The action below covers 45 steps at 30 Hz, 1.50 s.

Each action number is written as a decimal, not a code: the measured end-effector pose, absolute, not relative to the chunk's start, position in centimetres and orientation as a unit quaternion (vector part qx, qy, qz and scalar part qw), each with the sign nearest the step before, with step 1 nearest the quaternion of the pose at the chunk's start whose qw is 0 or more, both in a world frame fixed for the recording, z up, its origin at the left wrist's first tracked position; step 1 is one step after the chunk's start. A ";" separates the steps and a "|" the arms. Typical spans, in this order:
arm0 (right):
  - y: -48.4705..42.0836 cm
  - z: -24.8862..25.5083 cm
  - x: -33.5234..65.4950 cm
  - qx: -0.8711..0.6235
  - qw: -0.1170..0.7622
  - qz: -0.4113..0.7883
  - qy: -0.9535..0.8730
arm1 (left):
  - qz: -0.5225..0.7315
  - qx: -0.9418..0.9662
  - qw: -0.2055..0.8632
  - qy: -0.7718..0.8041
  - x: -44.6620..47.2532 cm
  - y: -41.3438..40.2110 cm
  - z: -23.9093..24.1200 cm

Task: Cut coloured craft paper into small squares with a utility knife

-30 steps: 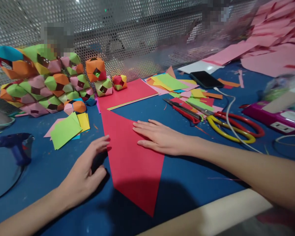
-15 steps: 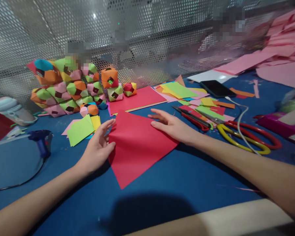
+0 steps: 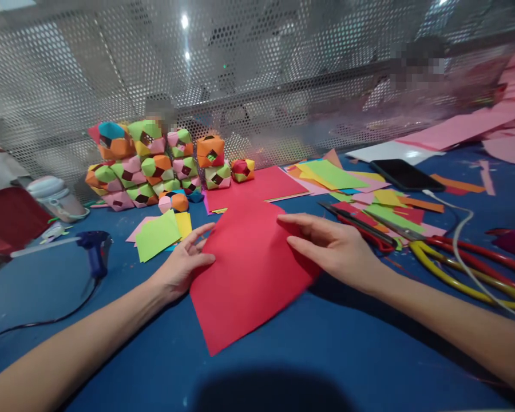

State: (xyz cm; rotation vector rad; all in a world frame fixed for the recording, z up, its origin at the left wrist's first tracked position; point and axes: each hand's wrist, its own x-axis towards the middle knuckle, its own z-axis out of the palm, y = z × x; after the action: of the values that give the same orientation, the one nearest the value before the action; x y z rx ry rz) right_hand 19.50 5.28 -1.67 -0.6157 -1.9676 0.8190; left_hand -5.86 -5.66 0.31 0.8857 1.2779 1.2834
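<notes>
Red paper [image 3: 244, 286], smooth and gently bowed, sits over the blue table [image 3: 154, 360] between the left hand [image 3: 182, 266], pinching its edge, and the right hand [image 3: 343, 252], apart, curled, grip unclear.

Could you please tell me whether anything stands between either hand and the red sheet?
Nothing visible does: the left hand is at the left edge of the red sheet, the right hand at its right edge. The yellow-and-red scissors lie off to the right.
</notes>
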 end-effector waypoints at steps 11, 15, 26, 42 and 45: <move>6.2 -0.5 20.7 -0.277 0.277 0.282 -0.876 | 0.446 0.374 0.540 0.608 -7.1 -4.8 0.4; 7.6 -1.6 21.0 -0.215 0.148 0.186 -0.947 | 0.460 0.363 0.533 0.611 -7.3 -4.4 0.3; 5.9 -1.4 20.4 -0.107 0.083 0.236 -0.962 | 0.520 0.290 0.577 0.558 -8.5 -3.6 -0.4; 5.9 -2.9 19.9 -0.010 0.274 0.106 -0.956 | 0.399 0.632 0.255 0.614 -7.2 -4.3 -1.0; 6.0 -3.0 19.7 -0.084 0.278 0.176 -0.941 | 0.387 0.658 0.187 0.619 -7.1 -5.0 -0.3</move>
State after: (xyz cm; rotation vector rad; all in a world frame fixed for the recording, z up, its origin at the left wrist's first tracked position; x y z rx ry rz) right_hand 19.72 5.97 -2.97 -0.2266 -2.5252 0.4726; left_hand -7.15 -4.96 -0.27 1.8510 1.7412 1.0885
